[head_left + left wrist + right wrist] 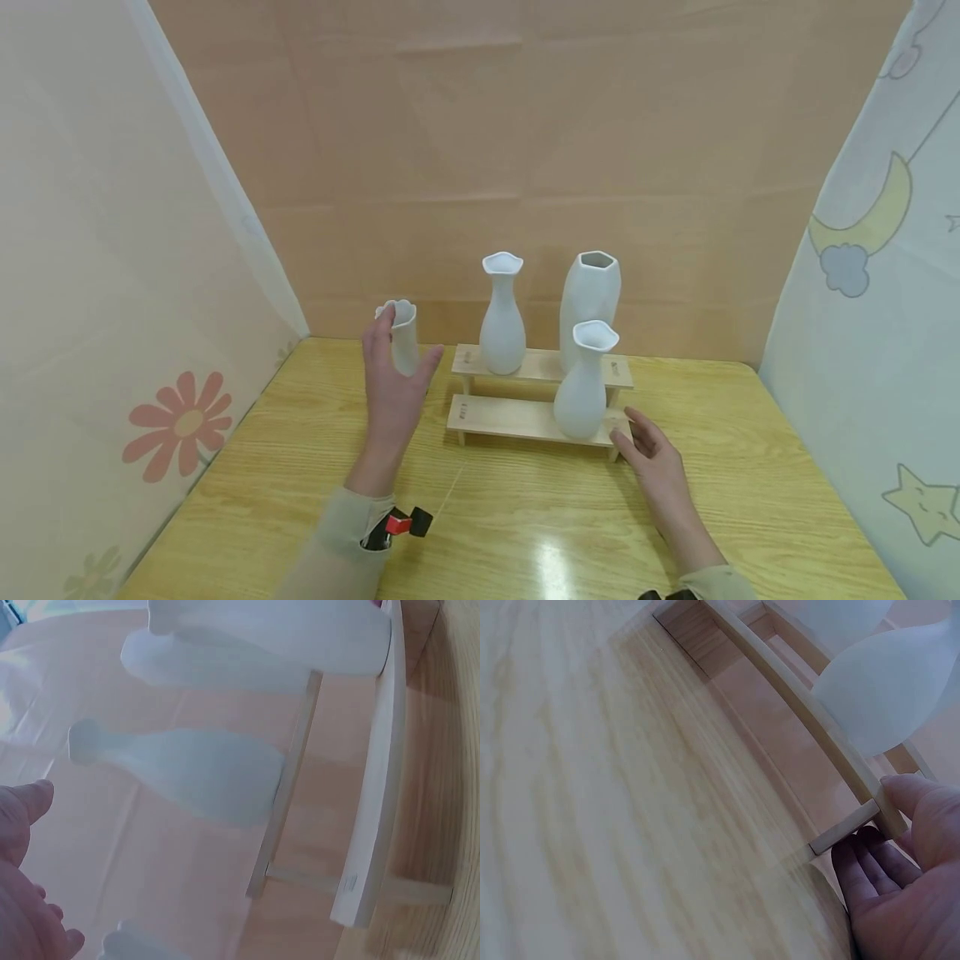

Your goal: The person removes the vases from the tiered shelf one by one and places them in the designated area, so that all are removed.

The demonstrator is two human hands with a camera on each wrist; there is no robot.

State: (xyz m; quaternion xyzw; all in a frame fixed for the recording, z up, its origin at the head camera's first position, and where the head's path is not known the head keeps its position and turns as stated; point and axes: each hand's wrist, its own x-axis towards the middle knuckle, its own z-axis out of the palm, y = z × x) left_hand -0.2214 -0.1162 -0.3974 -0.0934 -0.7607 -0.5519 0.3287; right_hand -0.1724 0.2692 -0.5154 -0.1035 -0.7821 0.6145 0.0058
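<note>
A two-step wooden stand [502, 414] sits on the table. My right hand [663, 471] grips the right end of its lower step, thumb [911, 791] on top and fingers curled beneath by the leg. On the upper step stand a slim-necked white vase [502, 333] at left and a faceted white vase [590, 292] at right. Another slim-necked vase [581, 400] is upright on the lower step, near my right hand. My left hand [393, 387], thumb and fingers spread, is in front of a short white vase [406, 342] with a wavy rim, left of the stand. Contact there cannot be told.
The wood-grain table [495, 508] reaches back to a peach cloth backdrop [525, 125]. Pale printed cloths hang on the left [97, 250] and on the right [885, 333].
</note>
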